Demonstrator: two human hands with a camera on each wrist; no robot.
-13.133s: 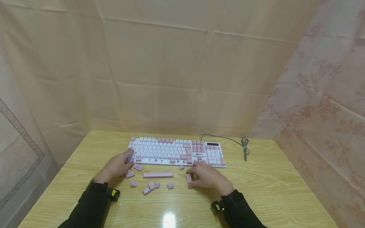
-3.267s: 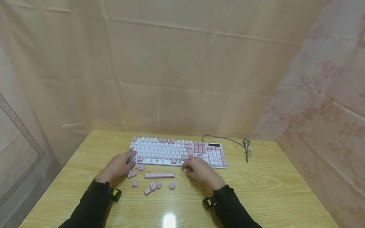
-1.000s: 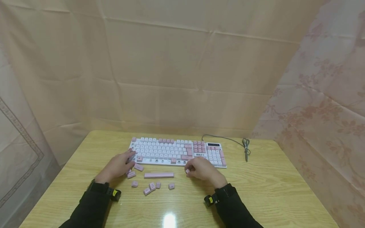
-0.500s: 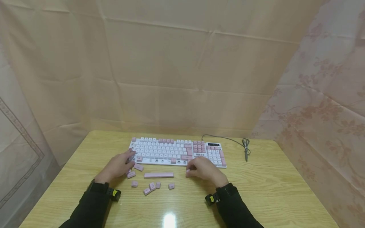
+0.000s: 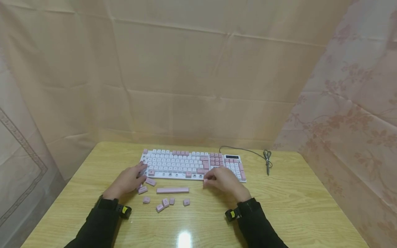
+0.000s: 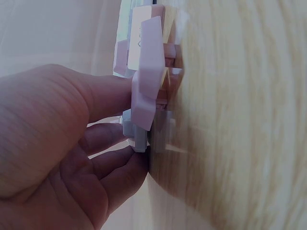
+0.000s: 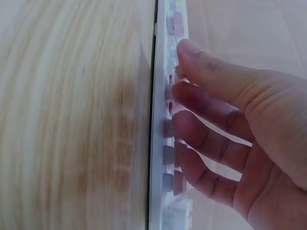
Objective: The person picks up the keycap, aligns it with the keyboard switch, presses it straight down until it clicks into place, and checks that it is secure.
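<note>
A white and pink keyboard (image 5: 173, 165) lies along the far part of the table, with bare switches in its bottom row. My left hand (image 5: 125, 181) grips its left end, fingers curled at the side and thumb at the front. Two pink keycaps (image 6: 151, 57) partly cover that end in the left wrist view. My right hand (image 5: 224, 179) pinches a small pink keycap (image 7: 180, 72) between thumb and index finger, over the keyboard's front edge right of the bottom row. The other fingers curl loosely above the keys, and most of the keycap is hidden.
A long pink spacebar (image 5: 172, 190) lies in front of the keyboard. Several loose pink keycaps (image 5: 165, 202) are scattered nearer and to the left. A bundled cable (image 5: 267, 162) lies at the back right. A beige cloth (image 5: 192, 75) hangs behind the table.
Earlier the right hand held a longer pink keycap; now it pinches a small one, and the small keycap near the front edge is gone. It has just moved up and right. Left hand unmoved.
</note>
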